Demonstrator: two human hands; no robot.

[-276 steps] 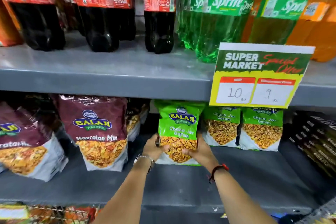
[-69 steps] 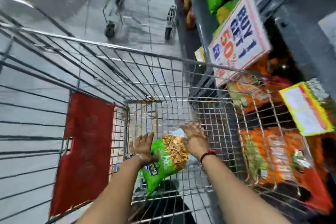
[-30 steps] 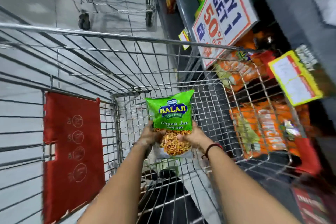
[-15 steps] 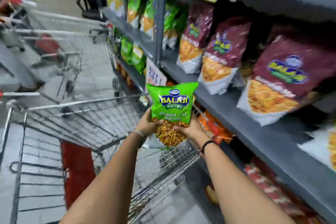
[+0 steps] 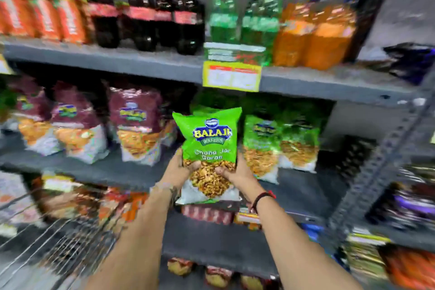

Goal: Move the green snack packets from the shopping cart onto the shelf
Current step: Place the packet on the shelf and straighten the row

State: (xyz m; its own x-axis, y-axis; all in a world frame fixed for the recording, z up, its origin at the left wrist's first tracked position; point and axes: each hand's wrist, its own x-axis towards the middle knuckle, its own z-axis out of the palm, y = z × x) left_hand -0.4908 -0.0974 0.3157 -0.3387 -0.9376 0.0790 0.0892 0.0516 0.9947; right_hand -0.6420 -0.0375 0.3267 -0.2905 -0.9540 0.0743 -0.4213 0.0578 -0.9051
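Nearest the camera, two bare forearms reach forward over the wire rim of the shopping cart (image 5: 58, 238), which shows only as blurred bars at lower left. The left hand (image 5: 180, 169) and right hand (image 5: 235, 173) both clasp one green snack packet (image 5: 209, 148) by its lower half, thumbs pressed on the front, holding it upright in the air in front of the middle shelf (image 5: 106, 169). This looks like the carrying step: the packet is out of the cart and not yet set down.

The packet is glossy green with a blue and yellow "BALAJI WAFERS" badge, "Chana Jor Garam" below it, a picture of golden snack mix, and a white base. It looks puffed and light, its top corners slightly crumpled.

Just beyond and to the right, more green packets (image 5: 277, 146) stand in a row on that shelf, with maroon packets (image 5: 136, 129) to the left. The next move likely calls for pushing the packet forward and standing it on its base in or beside the green row, then letting go. Above, soft-drink bottles (image 5: 146, 16) line the upper shelf behind a yellow price tag (image 5: 231, 76).
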